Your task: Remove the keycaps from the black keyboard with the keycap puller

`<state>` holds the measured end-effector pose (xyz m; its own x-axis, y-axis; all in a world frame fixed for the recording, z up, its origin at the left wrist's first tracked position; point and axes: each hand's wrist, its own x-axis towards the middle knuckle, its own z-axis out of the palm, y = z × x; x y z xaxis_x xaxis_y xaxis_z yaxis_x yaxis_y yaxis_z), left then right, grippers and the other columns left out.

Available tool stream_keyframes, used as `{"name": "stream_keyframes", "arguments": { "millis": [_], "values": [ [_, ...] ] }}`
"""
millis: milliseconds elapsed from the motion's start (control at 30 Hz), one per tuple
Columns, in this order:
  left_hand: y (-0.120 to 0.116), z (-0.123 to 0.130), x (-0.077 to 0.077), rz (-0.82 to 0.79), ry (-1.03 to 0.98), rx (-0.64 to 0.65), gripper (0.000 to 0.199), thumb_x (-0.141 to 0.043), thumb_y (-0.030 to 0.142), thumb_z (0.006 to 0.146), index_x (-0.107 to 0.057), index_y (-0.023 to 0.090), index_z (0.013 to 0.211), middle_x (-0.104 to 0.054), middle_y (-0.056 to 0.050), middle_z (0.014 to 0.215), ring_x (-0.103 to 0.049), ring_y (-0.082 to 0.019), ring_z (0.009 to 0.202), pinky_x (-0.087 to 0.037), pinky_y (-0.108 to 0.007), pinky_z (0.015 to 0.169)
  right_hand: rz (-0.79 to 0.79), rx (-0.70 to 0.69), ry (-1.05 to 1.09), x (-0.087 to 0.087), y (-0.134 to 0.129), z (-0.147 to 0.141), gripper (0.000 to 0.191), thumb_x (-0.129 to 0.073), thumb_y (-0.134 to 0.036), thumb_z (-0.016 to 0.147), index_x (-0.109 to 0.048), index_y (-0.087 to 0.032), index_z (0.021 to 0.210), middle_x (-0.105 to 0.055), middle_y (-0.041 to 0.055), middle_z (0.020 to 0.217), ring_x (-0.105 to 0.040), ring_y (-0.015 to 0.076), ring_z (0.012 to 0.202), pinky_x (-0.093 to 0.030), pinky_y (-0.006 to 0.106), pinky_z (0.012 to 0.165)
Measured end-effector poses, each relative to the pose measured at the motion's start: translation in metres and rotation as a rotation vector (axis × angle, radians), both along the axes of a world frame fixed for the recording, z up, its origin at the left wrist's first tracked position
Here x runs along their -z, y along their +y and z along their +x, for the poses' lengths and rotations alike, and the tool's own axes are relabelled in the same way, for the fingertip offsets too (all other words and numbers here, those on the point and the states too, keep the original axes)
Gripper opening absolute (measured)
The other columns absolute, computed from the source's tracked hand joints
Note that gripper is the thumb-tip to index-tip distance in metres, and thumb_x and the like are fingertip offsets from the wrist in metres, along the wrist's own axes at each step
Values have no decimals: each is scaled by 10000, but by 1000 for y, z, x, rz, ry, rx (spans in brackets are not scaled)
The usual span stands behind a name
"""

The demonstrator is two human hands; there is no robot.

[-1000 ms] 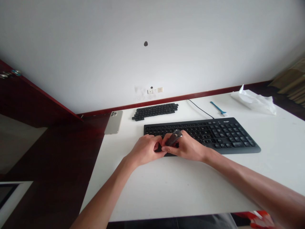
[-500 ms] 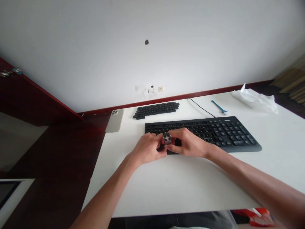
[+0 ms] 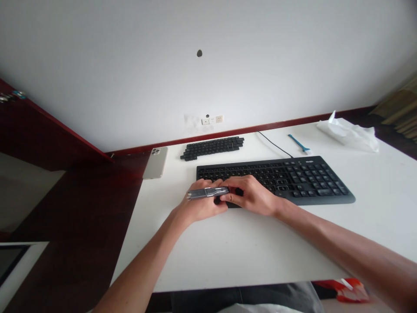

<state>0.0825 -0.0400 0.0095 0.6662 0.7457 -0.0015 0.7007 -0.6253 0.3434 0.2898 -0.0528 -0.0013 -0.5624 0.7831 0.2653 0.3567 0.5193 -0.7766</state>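
A slim grey tool, seemingly a keycap puller [image 3: 208,193], lies tilted to the left in front of the back of my left hand. My right hand [image 3: 249,195] pinches its right end between thumb and fingers. Close against it, my left hand [image 3: 203,206] has its fingers curled in over the keyboard's left part; anything within them is hidden. Beneath both hands lies a black keyboard [image 3: 306,201]. Much of its left and middle part is stripped of keycaps, while the number pad on the right has them.
Behind the keyboard lies a block of loose black keycaps [image 3: 213,148]. A phone [image 3: 155,163] rests at the table's left edge. Toward the back right are a blue brush [image 3: 298,142], the keyboard's cable [image 3: 275,144] and a crumpled white plastic bag [image 3: 350,134].
The tool has swung from pointing up toward me to leaning left across my left hand. Both hands stay close together over the keyboard.
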Motion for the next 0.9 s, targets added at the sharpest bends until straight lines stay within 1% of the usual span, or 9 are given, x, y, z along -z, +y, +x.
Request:
{"name": "stream_keyframes", "arguments": {
  "millis": [67, 167, 267, 400, 467, 600, 700, 800, 900],
  "values": [
    [0, 1, -1, 15, 18, 10, 201, -623, 234, 848, -651, 214, 1046, -733, -37, 939, -691, -273, 833, -500, -393, 799, 15, -10, 24, -1, 1, 0, 290, -654, -441, 1005, -770, -178, 1049, -728, 68, 913, -640, 188, 783, -479, 310, 707],
    [-1, 2, -1, 36, 30, 16, 155, -621, 226, 854, -637, 206, 1007, -719, -33, 920, -678, -252, 819, -482, -376, 802, -32, -55, 84, -4, 2, 2, 285, -662, -435, 1004, -796, -195, 1082, -706, 73, 949, -635, 184, 817, -488, 309, 735],
    [-2, 1, 1, 58, 37, 23, 116, -615, 224, 861, -622, 207, 976, -708, -25, 907, -669, -237, 805, -474, -364, 789, -92, -79, 122, -5, 4, 4, 290, -670, -428, 1000, -800, -206, 1132, -696, 69, 955, -620, 176, 811, -481, 293, 709],
    [0, -1, 4, 100, 33, 40, 127, -589, 204, 868, -616, 220, 991, -700, -3, 891, -663, -220, 784, -478, -352, 778, -172, -83, 148, -1, 5, 5, 266, -706, -400, 975, -791, -179, 1095, -717, 67, 967, -632, 178, 820, -493, 287, 702],
    [1, -2, 5, 106, 33, 51, 112, -583, 201, 872, -614, 222, 977, -696, 3, 875, -663, -213, 772, -481, -348, 772, -180, -73, 158, 0, 5, 6, 261, -716, -391, 967, -780, -174, 1096, -732, 62, 960, -640, 178, 816, -504, 291, 705],
    [1, -2, 5, 108, 47, 53, 86, -589, 206, 871, -619, 214, 951, -699, -6, 863, -677, -224, 787, -492, -356, 775, -112, -83, 136, -4, 5, 6, 223, -702, -349, 979, -790, -183, 1098, -728, 70, 979, -665, 187, 850, -532, 311, 746],
    [1, -2, 3, 82, 31, 43, 123, -601, 216, 873, -641, 213, 989, -727, -14, 902, -694, -240, 809, -508, -369, 778, -64, -99, 127, -10, 4, 6, 191, -702, -293, 975, -791, -196, 1113, -719, 79, 1034, -684, 200, 918, -563, 333, 813],
    [2, -2, 2, 46, 33, 28, 190, -635, 219, 857, -666, 216, 1044, -756, -21, 922, -715, -266, 845, -524, -388, 797, 80, -68, 74, -13, 1, 5, 196, -700, -220, 955, -784, -206, 1132, -700, 94, 1134, -673, 225, 1042, -568, 369, 921],
    [3, -2, 4, 41, 46, 31, 248, -655, 228, 851, -677, 225, 1099, -772, -31, 959, -725, -283, 870, -532, -397, 798, 244, 8, 24, -12, 0, 2, 236, -748, -262, 923, -773, -187, 1146, -669, 118, 1157, -649, 249, 1079, -569, 393, 938]
  ]
}}
